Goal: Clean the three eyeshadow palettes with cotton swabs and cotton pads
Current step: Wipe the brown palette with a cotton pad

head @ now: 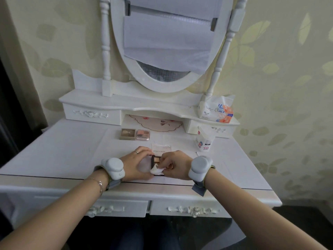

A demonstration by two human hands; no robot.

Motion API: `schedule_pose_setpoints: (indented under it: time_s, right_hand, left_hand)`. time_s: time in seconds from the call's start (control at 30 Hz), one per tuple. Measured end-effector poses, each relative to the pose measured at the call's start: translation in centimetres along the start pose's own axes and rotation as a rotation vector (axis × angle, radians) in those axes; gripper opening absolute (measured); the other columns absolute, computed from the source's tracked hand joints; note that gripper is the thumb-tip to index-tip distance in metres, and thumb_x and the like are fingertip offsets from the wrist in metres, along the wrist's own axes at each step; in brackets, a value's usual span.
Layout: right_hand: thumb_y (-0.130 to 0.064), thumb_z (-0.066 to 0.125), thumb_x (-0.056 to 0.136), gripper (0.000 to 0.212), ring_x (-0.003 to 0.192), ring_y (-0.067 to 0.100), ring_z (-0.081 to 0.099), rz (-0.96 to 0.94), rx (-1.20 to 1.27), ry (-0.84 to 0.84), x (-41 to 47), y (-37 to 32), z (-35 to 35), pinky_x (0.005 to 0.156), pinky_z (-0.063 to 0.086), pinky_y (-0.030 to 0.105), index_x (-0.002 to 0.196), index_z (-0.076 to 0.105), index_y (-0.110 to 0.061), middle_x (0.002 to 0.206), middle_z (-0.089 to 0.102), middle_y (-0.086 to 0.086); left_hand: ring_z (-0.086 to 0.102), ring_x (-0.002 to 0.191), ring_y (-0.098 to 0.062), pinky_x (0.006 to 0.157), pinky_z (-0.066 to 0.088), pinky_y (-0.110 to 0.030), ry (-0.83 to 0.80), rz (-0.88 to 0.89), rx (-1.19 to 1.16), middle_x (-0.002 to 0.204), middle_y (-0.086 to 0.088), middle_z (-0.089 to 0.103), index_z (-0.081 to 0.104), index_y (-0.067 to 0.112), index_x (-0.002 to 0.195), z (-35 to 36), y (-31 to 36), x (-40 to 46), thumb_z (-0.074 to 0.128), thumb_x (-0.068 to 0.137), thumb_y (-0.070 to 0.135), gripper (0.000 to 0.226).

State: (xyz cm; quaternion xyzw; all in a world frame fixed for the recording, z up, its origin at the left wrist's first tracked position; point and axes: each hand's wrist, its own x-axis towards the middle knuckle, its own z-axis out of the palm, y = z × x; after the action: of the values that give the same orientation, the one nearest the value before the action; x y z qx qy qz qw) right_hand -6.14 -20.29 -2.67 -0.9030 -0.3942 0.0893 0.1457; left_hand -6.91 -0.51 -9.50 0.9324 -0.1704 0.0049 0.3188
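The open dark-framed palette (157,160) lay flat near the front edge of the white dressing table (72,147), directly before the person, with tan pans showing between the two hands. The left hand (137,164) curled round its left side, thumb and fingers gripping the frame to steady it; the right hand (175,164) pinched a folded white cotton pad (157,170) and pressed it to the lower part of the palette. It looked a light, stiff little case — likely to skid on the smooth top unless held by its rim — and the pressed powders seemed crumbly, so I would judge the frame and edges the safe place to hold, with gentle pressure from the soft pad. Farther back, well apart, sat a beige palette (128,134) and just beside it a pink palette (143,134). A clear sleeve (161,148) lay just behind the hands. To the right stood a bag of cotton pads (204,140), a cotton swab (197,153) nearby, and a tissue pack (217,110) on the shelf under the oval mirror (167,42).
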Motion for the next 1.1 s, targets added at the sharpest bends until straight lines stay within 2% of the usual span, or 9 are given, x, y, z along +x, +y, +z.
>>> schedule_pose_setpoints:
  time_s: [0.1,0.23,0.37,0.47,0.53,0.63,0.77,0.9,1.1]
  right_hand:
    - [-0.007,0.059,0.083,0.023,0.078,0.014,0.044,-0.032,-0.024,0.013,-0.5,0.0,-0.1,0.072,0.029,0.018,0.100,0.074,-0.010,0.101,0.066,0.010]
    - [-0.003,0.057,0.081,0.026,0.078,0.015,0.042,-0.038,-0.053,0.008,-0.8,0.1,0.0,0.072,0.028,0.018,0.100,0.073,-0.008,0.102,0.066,0.013]
    - [-0.003,0.054,0.082,0.025,0.081,0.027,0.049,-0.046,-0.146,-0.029,-0.6,0.0,-0.1,0.071,0.027,0.020,0.099,0.073,-0.005,0.103,0.064,0.014]
    - [-0.002,0.054,0.081,0.023,0.087,0.033,0.054,-0.047,-0.173,-0.042,-0.7,0.4,-0.3,0.072,0.033,0.026,0.096,0.072,-0.001,0.101,0.064,0.016]
    - [-0.004,0.054,0.082,0.024,0.082,0.028,0.050,-0.040,-0.175,-0.052,-0.9,0.6,-0.5,0.073,0.033,0.025,0.098,0.072,-0.003,0.103,0.064,0.015]
    - [-0.007,0.054,0.086,0.027,0.080,0.014,0.041,-0.035,-0.160,-0.063,-1.3,1.0,-0.8,0.071,0.024,0.016,0.106,0.072,-0.010,0.110,0.064,0.010]
    - [-0.009,0.054,0.087,0.026,0.088,0.021,0.050,-0.029,-0.164,-0.073,-1.7,1.6,-1.0,0.072,0.023,0.014,0.107,0.071,-0.012,0.113,0.063,0.008]
    - [-0.010,0.054,0.087,0.027,0.082,0.011,0.041,-0.024,-0.176,-0.072,-2.0,2.1,-1.2,0.069,0.023,0.015,0.108,0.071,-0.014,0.112,0.064,0.006]
    - [-0.011,0.054,0.087,0.027,0.079,0.012,0.041,-0.007,-0.182,-0.079,-2.7,3.0,-1.4,0.071,0.025,0.016,0.107,0.071,-0.015,0.111,0.065,0.004]
  left_hand:
    - [0.041,0.120,-0.001,0.100,0.029,-0.013,0.025,0.018,0.001,0.126,0.017,0.031,0.045,0.025,0.130,0.1,0.1,0.0,0.054,0.051,0.067,0.090]
    - [0.041,0.120,-0.001,0.099,0.027,-0.012,0.022,0.020,0.007,0.127,0.017,0.030,0.045,0.024,0.130,0.1,0.2,0.0,0.054,0.051,0.066,0.090]
    - [0.039,0.119,0.001,0.096,0.024,-0.007,0.017,0.009,0.001,0.127,0.017,0.030,0.045,0.025,0.129,0.0,0.0,0.0,0.054,0.052,0.066,0.089]
    - [0.040,0.119,0.001,0.097,0.024,-0.008,0.019,0.000,-0.003,0.127,0.018,0.031,0.045,0.026,0.128,0.0,0.0,0.0,0.055,0.051,0.066,0.087]
    - [0.041,0.119,0.000,0.098,0.026,-0.011,0.018,-0.009,0.002,0.126,0.019,0.031,0.046,0.026,0.128,0.0,0.0,0.1,0.054,0.051,0.066,0.087]
    - [0.041,0.119,0.000,0.098,0.026,-0.012,0.013,-0.018,0.002,0.126,0.020,0.031,0.045,0.028,0.128,0.0,0.1,0.1,0.054,0.050,0.066,0.087]
    - [0.040,0.118,0.002,0.096,0.025,-0.011,0.007,-0.027,-0.001,0.126,0.021,0.030,0.045,0.028,0.128,-0.2,0.3,0.0,0.053,0.050,0.067,0.087]
    - [0.039,0.118,0.001,0.096,0.024,-0.011,-0.003,-0.027,-0.012,0.126,0.020,0.031,0.045,0.026,0.128,-0.3,0.4,-0.1,0.053,0.051,0.066,0.088]
    - [0.039,0.118,0.001,0.097,0.023,-0.011,-0.002,-0.027,-0.006,0.127,0.018,0.031,0.045,0.024,0.128,-0.3,0.6,-0.2,0.051,0.050,0.067,0.090]
